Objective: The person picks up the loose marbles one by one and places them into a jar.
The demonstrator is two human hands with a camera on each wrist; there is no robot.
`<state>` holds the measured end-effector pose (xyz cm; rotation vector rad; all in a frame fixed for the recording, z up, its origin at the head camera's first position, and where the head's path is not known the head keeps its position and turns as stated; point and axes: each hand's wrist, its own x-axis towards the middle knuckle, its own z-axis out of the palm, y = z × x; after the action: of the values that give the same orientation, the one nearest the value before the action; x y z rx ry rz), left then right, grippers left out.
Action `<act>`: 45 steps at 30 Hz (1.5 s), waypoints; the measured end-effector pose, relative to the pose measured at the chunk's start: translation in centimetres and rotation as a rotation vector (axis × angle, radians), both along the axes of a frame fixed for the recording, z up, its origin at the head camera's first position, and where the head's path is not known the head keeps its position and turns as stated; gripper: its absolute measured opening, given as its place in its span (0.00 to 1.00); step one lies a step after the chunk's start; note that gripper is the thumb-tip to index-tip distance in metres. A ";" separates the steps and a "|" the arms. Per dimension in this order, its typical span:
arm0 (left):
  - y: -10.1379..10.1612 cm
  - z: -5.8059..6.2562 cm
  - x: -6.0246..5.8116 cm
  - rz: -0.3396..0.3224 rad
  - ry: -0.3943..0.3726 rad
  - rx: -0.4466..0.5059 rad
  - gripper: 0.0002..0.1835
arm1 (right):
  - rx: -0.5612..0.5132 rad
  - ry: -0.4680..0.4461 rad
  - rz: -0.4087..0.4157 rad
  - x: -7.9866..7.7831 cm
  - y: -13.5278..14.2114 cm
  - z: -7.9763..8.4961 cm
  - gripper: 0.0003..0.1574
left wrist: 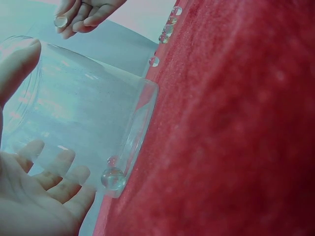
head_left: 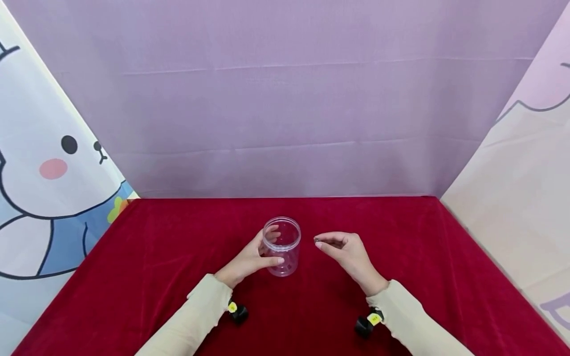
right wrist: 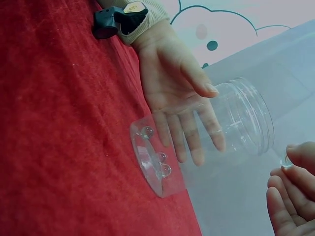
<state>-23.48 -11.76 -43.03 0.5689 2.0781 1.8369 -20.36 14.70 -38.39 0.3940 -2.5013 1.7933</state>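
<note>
A clear plastic jar with a threaded, open mouth stands upright on the red cloth. My left hand grips it from the left, thumb in front and fingers behind. At the jar's bottom lie glass marbles. To the right of the mouth, my right hand pinches a small glass marble between thumb and fingertips, apart from the jar. More loose marbles rest on the cloth in the left wrist view, beyond the jar; I cannot make them out in the head view.
Red velvet cloth covers the table. A plain lilac curtain hangs behind its back edge. Cartoon-printed cloths hang at the left and right sides. Each wrist wears a small black camera.
</note>
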 end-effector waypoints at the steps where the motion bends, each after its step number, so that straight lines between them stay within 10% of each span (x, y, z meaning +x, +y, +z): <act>1: 0.0 0.0 0.0 0.000 0.000 0.001 0.46 | -0.006 0.007 -0.002 -0.1 -0.1 0.1 0.15; 45: -0.1 0.0 0.1 0.005 -0.029 0.010 0.42 | -0.132 0.109 0.001 -1.2 -4.3 2.4 0.15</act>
<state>-23.34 -11.82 -42.99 0.5360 2.0549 1.8480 -21.60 10.42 -36.04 0.4723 -2.2963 1.8701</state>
